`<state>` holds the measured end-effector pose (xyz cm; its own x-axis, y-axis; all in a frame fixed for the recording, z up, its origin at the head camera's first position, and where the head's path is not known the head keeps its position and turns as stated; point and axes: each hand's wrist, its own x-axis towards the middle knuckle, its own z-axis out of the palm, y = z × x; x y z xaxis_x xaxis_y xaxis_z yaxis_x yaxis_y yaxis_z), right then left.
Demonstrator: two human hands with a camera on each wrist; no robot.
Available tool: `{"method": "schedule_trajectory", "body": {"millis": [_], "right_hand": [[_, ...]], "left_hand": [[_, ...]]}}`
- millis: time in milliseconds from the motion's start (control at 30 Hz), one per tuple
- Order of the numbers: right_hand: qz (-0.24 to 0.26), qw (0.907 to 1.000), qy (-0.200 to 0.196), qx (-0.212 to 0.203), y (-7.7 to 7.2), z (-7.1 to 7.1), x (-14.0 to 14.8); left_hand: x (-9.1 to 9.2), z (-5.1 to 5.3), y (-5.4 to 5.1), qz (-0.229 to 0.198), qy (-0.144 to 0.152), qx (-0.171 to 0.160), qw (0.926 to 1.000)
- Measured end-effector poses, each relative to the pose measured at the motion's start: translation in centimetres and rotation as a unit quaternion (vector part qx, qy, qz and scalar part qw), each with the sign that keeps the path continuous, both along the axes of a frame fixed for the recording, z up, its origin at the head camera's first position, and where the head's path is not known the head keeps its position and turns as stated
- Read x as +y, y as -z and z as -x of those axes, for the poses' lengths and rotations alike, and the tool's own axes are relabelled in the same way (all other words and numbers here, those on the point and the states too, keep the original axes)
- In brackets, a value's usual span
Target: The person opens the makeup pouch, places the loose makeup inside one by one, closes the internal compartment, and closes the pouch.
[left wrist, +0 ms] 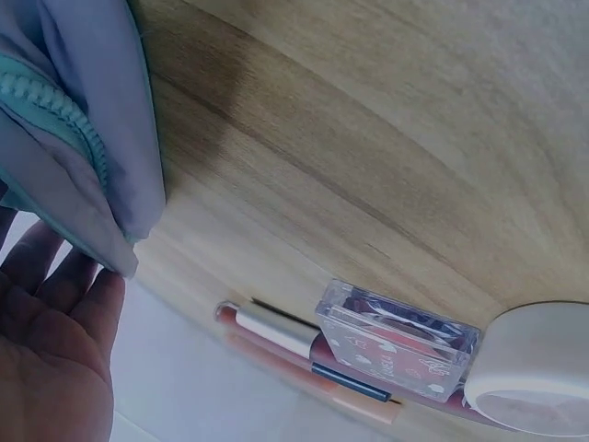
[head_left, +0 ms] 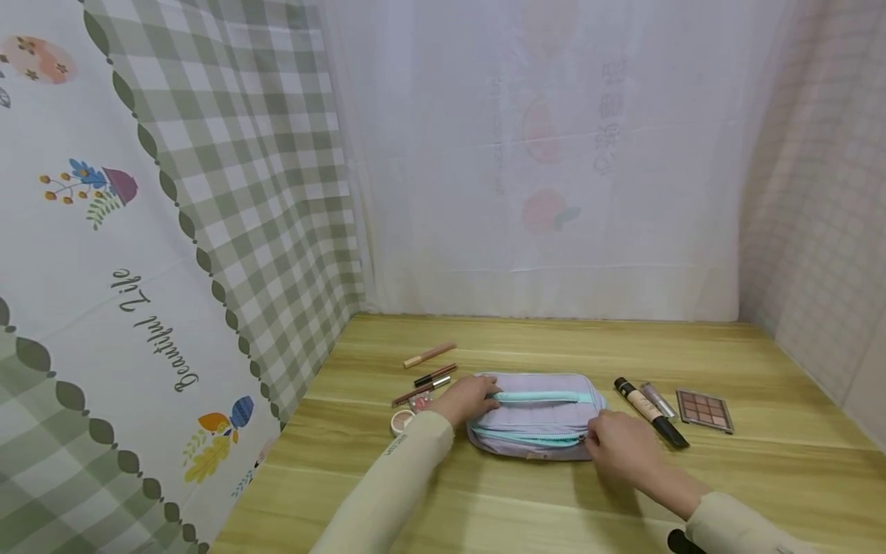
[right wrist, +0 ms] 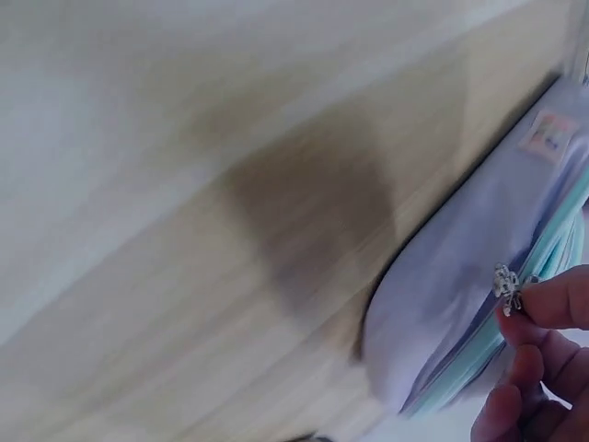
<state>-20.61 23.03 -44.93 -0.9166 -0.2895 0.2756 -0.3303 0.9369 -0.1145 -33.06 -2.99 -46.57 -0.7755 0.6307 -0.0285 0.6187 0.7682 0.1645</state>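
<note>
A lilac makeup pouch [head_left: 536,415] with a mint handle and mint zipper lies on the table in the head view. My left hand [head_left: 465,400] grips its left end near the handle; the left wrist view shows the fingers [left wrist: 69,285] against the pouch edge, with the thumb hidden. At the front right corner, my right hand [head_left: 623,446] is on the zipper. The right wrist view shows its thumb and forefinger pinching the silver zipper pull [right wrist: 507,287].
Left of the pouch lie several slim cosmetic tubes [head_left: 431,355], a small clear case [left wrist: 391,345] and a round white container [left wrist: 534,368]. On the right are a black-and-beige tube [head_left: 651,412], a smaller tube [head_left: 658,400] and an eyeshadow palette [head_left: 704,410]. Cloth walls enclose the table [head_left: 526,508].
</note>
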Motion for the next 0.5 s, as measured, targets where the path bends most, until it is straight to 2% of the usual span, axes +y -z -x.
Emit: {"method": "schedule_trajectory", "body": {"millis": [200,367,500], "right_hand": [[-0.054,0.9983,-0.013,0.014,0.0,0.3,2.3],[-0.123,0.9897,-0.035,0.064,0.3,0.9,3.7],[-0.137,0.9864,-0.032,0.084,0.5,1.8,4.7]], "left_hand": [[0.0,0.1,0.1,0.006,0.007,0.007,0.9999],[0.1,0.0,0.2,0.005,0.006,0.016,0.9998],[0.1,-0.2,0.2,0.002,0.001,0.022,0.9998]]}}
